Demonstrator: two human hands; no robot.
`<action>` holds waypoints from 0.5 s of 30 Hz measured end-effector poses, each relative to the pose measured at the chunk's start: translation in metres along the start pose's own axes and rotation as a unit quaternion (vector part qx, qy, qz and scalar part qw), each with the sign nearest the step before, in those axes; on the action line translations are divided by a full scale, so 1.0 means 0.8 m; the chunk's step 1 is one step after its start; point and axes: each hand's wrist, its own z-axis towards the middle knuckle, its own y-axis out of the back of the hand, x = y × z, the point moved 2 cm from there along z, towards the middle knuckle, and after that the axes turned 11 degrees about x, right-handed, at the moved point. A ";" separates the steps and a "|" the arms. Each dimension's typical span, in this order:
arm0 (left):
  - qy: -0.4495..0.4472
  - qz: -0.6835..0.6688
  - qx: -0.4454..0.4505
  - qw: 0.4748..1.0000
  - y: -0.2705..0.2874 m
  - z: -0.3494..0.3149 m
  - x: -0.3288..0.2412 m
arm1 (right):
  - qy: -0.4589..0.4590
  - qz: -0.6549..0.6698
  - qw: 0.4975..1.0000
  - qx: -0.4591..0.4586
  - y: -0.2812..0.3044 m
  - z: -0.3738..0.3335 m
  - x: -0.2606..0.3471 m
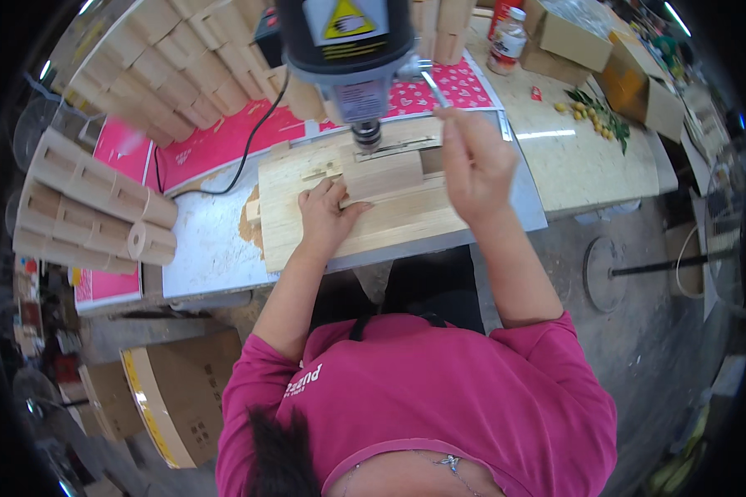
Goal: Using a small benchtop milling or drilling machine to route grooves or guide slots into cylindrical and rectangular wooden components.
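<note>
A drill press [348, 50] with a dark body stands over the table. Its chuck [366, 134] comes down to a pale wooden block [383, 174] set on a wooden base board [389, 217]. My left hand [327, 211] grips the block's left end, thumb toward the near side and fingers beyond. My right hand [477, 166] is raised at the right of the press, closed round the end of its metal feed lever [433, 85]. Just behind the block lies a slotted strip [398, 147]. Whether the bit is in the wood is hidden.
Stacked wooden pieces [157, 70] rise at the back left, with more wooden cylinders [83, 203] at the left. A black cable [244, 157] crosses the table. Further right are a jar [507, 41], open cardboard boxes [568, 37] and yellow fruit with leaves [598, 116].
</note>
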 end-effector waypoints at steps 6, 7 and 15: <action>-0.032 -0.043 -0.042 0.998 -0.024 0.006 0.014 | 0.092 -0.058 0.994 -0.017 -0.045 -0.057 -0.073; -0.056 -0.060 -0.046 0.995 -0.016 0.006 0.008 | 0.090 -0.060 0.994 -0.014 -0.048 -0.056 -0.070; -0.006 -0.134 0.021 0.991 -0.004 -0.001 -0.009 | 0.100 -0.004 0.994 -0.032 -0.002 -0.018 -0.030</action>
